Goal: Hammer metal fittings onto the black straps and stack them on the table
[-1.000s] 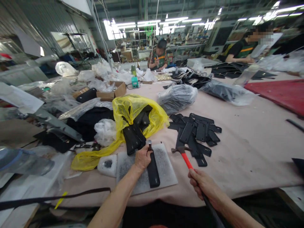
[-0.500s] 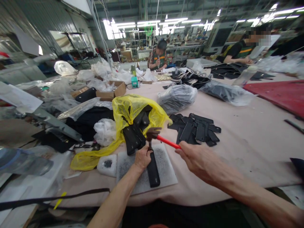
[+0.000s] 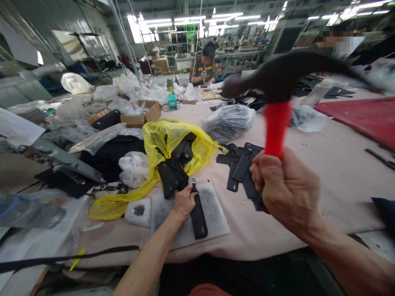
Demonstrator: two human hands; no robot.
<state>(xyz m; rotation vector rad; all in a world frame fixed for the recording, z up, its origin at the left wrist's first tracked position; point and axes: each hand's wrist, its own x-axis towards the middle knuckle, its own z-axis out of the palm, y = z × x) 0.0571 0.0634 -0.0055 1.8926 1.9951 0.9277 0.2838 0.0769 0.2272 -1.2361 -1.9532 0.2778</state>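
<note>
My left hand (image 3: 184, 202) is closed round a small metal punch (image 3: 194, 184) that stands upright on the top end of a black strap piece (image 3: 198, 220). The piece lies on a white cutting pad (image 3: 212, 213) at the table's near edge. My right hand (image 3: 286, 191) is a fist round the red handle of a hammer (image 3: 277, 102), raised high and close to the camera, its dark head blurred. A loose pile of black strap pieces (image 3: 239, 166) lies just behind my right hand.
A yellow plastic bag (image 3: 173, 144) with more black pieces lies behind the pad, a small white block (image 3: 138, 211) to its left. Clear bags, cardboard boxes (image 3: 145, 115) and a red mat (image 3: 361, 117) crowd the pink table (image 3: 324, 164). Two other people work at the far end.
The hammer went from lying low at the right, to its head right over the punch, to raised high near the camera now. My left hand stayed on the punch.
</note>
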